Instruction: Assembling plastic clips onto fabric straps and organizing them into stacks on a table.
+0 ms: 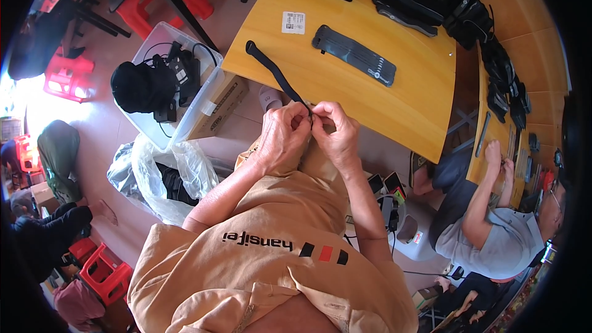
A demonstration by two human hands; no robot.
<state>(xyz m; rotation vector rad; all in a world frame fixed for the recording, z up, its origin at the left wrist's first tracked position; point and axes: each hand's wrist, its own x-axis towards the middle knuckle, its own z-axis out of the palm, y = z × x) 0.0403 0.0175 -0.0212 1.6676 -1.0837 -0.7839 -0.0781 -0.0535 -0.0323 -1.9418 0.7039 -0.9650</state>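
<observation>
You have a narrow black strap (274,69) in front of you, its near end between your hands just off the edge of the yellow table (401,116) and its far end reaching out over the tabletop. Your left hand (282,134) is curled in, thumb and fingers pinching that near end; your right hand (337,137) meets it from the other side, fingertips drawn together on the same spot. What lies right between the fingertips is too small and covered to make out (it could be a fold or a fitting).

The strap looks light and pliable, likely woven, so expect it to bend freely rather than push straight. It should not be fragile or very slippery, but so thin an end could twist between your fingers. A flat pinch across its width, close to the end, seems the best hold, with the long part left slack.

Past it on the tabletop, well clear of your fingers, lie a flat dark panel (354,54) and a small white label (294,23).
</observation>
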